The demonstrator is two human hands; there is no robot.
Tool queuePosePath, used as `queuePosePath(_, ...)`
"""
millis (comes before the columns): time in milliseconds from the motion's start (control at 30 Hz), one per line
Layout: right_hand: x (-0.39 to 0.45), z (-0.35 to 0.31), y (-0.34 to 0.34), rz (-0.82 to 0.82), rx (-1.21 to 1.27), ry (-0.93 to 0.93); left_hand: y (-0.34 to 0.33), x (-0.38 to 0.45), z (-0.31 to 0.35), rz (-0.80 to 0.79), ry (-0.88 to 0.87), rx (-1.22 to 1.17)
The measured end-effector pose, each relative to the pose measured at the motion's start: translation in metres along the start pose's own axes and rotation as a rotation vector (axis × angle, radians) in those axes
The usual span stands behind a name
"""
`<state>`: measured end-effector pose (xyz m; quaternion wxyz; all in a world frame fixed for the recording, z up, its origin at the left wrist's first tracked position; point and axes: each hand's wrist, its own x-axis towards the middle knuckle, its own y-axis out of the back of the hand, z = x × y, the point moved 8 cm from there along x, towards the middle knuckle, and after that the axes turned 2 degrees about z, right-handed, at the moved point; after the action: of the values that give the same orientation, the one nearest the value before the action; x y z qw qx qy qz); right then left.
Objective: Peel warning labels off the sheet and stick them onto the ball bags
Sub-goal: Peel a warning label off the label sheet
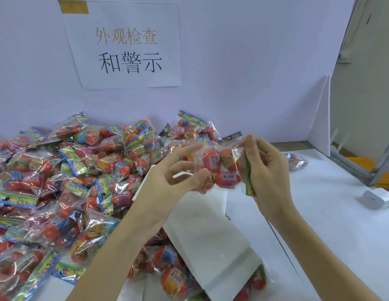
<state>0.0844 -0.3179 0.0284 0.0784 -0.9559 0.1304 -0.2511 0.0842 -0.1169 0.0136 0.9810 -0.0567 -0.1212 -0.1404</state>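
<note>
A clear bag of orange balls [220, 168] hangs in the air above the table between both hands. My right hand [269, 172] grips its green header card at the right end. My left hand [167, 181] pinches the bag's left edge with thumb and fingers. Beneath the hands lies a stack of white label sheets [208, 237], angled toward the front right. No peeled label shows on either hand.
A big heap of ball bags [59, 181] covers the left half of the white table [332, 224]. One bag [296, 160] lies apart at the right. A small white device [376, 197] sits near the right edge. A paper sign [126, 46] hangs on the back wall.
</note>
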Motion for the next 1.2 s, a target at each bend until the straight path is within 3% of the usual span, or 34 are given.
queuePosePath(67, -0.002, 0.013, -0.016, -0.166, 0.272, -0.244, 0.009, 0.002, 0.003, 0.106, -0.041, -0.043)
queuePosePath(100, -0.003, 0.016, -0.023, -0.235, 0.282, -0.29, 0.017, 0.002, 0.004, 0.184, -0.056, -0.075)
queuePosePath(167, -0.005, 0.019, -0.026, -0.296, 0.112, -0.241, 0.031, 0.003, 0.002, 0.305, -0.073, -0.114)
queuePosePath(267, -0.01, 0.019, -0.03, -0.333, -0.04, -0.14, 0.04, 0.002, -0.001, 0.365, -0.065, -0.043)
queuePosePath(467, -0.005, 0.014, -0.02, -0.238, -0.026, -0.106, 0.022, 0.008, -0.007, 0.095, 0.025, -0.146)
queuePosePath(733, -0.001, 0.014, -0.019, -0.289, 0.156, -0.185, 0.03, 0.01, -0.019, 0.145, 0.143, -0.389)
queuePosePath(933, 0.0, 0.019, -0.02, -0.32, 0.273, -0.274, 0.025, 0.011, -0.015, 0.09, 0.134, -0.342)
queuePosePath(1067, 0.0, 0.021, -0.021, -0.357, 0.244, -0.322, 0.026, 0.009, -0.011, 0.104, 0.086, -0.159)
queuePosePath(1200, 0.003, 0.024, -0.015, -0.239, 0.34, -0.356, 0.02, 0.008, -0.017, 0.077, 0.093, -0.213)
